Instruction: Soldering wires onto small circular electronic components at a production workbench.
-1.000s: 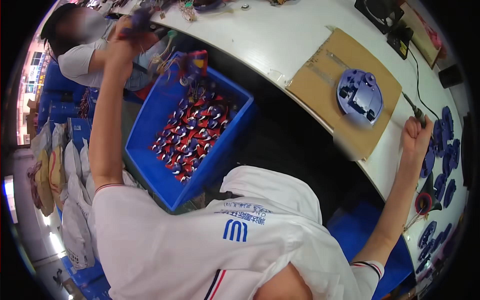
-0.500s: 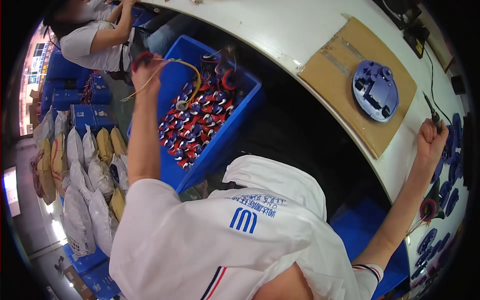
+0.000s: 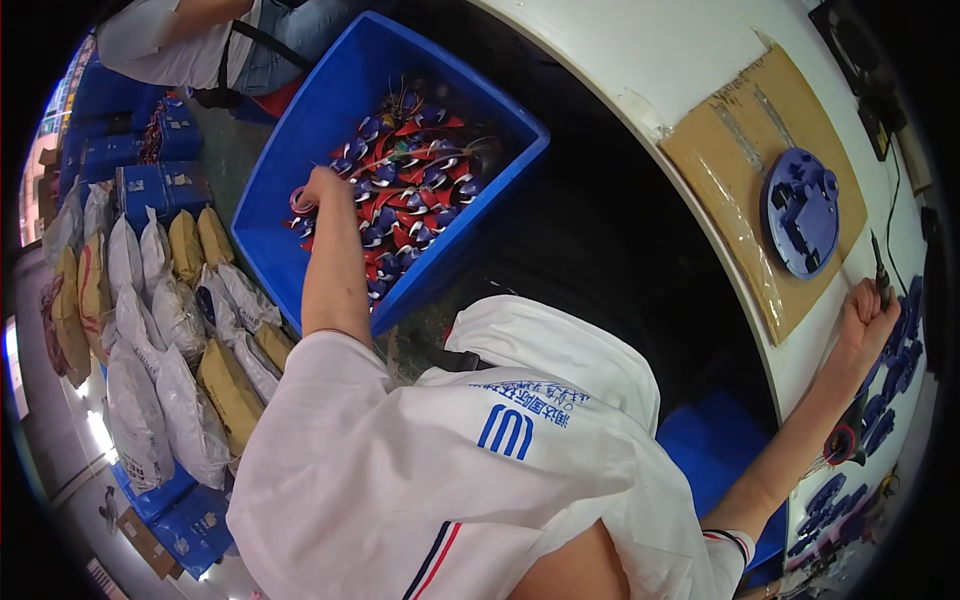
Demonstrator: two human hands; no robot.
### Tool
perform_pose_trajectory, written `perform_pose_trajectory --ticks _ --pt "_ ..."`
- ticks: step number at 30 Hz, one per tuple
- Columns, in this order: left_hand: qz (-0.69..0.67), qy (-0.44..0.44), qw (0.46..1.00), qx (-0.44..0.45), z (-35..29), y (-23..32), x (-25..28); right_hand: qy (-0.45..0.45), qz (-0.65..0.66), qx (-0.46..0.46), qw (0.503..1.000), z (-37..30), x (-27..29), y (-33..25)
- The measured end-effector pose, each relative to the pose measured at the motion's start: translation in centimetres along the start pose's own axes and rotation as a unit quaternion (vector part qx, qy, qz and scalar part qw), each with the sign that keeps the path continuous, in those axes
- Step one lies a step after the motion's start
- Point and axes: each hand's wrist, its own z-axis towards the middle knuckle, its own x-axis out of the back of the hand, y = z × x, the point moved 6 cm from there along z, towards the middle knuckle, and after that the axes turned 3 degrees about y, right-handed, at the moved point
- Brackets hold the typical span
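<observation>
Co-worker [image 3: 190, 58], head beyond the upper edge

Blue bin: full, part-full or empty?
Part-full: many red-and-blue parts lie in the bin, with bare wall above them.

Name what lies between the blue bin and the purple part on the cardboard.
Beside the bin, a dark gap, then a strip of white table, then taped cardboard; the head view shows it.
</observation>
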Motion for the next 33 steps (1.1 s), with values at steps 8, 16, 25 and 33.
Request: perform_pose_trajectory --ticks 8,16,25,33 --pt "0.286 -0.569 0.523 -0.567 -23.8 -2.5 -6.4 0.002 0.003 0.005 1.000 0.2 1.0 -1.2" --pt "0.243 -0.406 0.413 -0.778 -24.9 -12.4 -10.3 0.012 0.003 0.012 1.000 -1.4 -1.4 0.6" --pt "0.391 -0.620 0.444 -0.515 -23.3 2.8 -5.1 0.029 0.010 0.019 0.999 -1.8 -1.5 0.7" --pt "0.141 -0.523 0.742 -0.395 -6.2 24.7 4.5 0.001 0.008 -0.019 1.000 0.1 -0.6 0.4"
